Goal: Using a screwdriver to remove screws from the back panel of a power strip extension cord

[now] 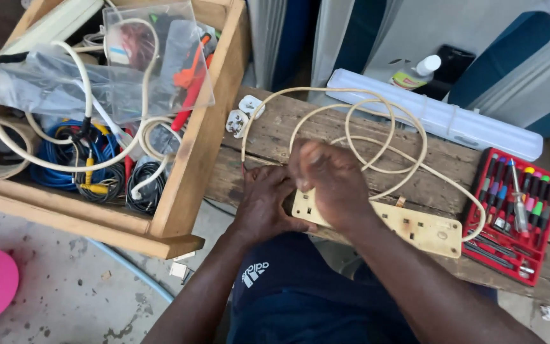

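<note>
Presently both hands work the near end of a cream extension block (408, 224) on the weathered plank bench (268, 127). Left hand (263, 200) clamps its edge; right hand (332, 181), directly above, has fingers pinched together, contents hidden. Advisable: steady grip, block flat. Rubbery cream cable (377, 137) loops beyond.

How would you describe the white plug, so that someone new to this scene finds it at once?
Start at the wooden bench under both hands. At its far left corner, beside the wooden crate, lies the white plug. It is small and blocky, ending the cream cable, unlike the long cream power strip.
</note>
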